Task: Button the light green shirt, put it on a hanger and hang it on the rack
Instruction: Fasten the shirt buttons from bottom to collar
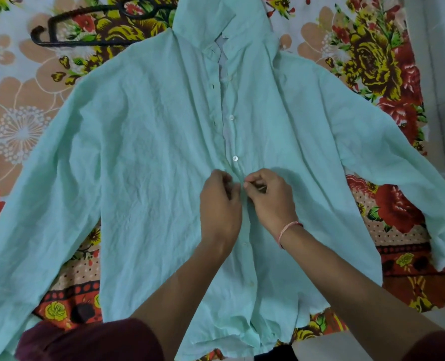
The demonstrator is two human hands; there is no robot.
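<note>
Buttoning under way, mid-placket.
Left hand [220,201] and right hand [269,198] both pinch the crumpled light green cotton shirt [143,157]; soft, limp fabric, best held at placket edges.

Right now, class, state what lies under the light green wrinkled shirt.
The light green shirt lies on a floral bedsheet, visible all around it. One end of a black hanger passes under its shoulder. Anything beneath the shirt's middle is covered.
</note>
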